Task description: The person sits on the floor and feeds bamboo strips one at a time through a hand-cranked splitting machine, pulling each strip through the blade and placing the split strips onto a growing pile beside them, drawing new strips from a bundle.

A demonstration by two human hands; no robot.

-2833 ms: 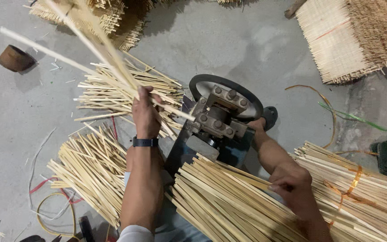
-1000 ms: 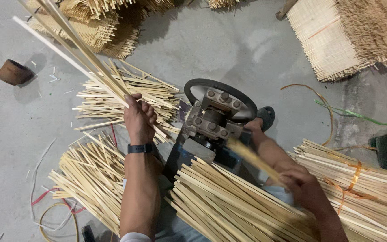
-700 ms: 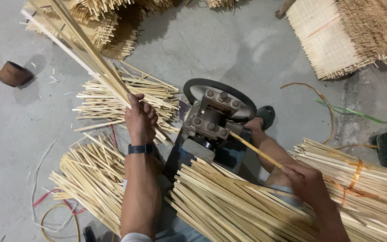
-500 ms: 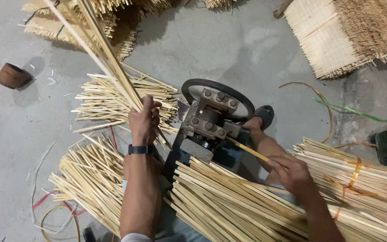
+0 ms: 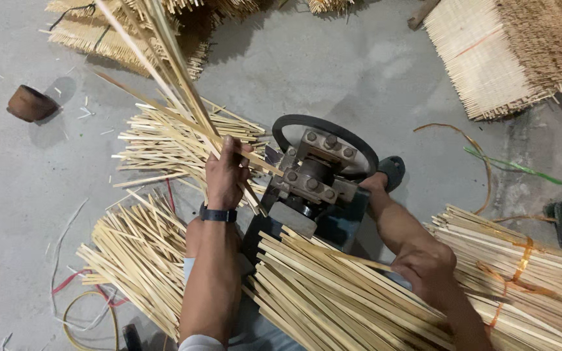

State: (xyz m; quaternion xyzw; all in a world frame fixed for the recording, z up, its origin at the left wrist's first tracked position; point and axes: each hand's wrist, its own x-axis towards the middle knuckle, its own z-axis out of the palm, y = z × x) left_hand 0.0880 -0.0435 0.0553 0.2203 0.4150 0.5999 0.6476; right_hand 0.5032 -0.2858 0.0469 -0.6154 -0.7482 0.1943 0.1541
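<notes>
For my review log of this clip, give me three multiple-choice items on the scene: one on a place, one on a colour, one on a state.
1. Where does the small brown pot lie?
A. on the floor, upper left
B. on the machine
C. on the tied bundle

2. What colour is the band on the left wrist?
A. white
B. dark
C. orange

3. What is the left hand doing?
A. resting flat on the floor
B. gripping a bunch of bamboo strips that slants up and away
C. turning the wheel

Key:
1 A: the pot sits alone on the concrete, far from the machine.
2 B: the band reads nearly black against the arm.
3 B: the fingers close around the strips, while the right hand rests on the strip pile by the tied bundle.
</notes>
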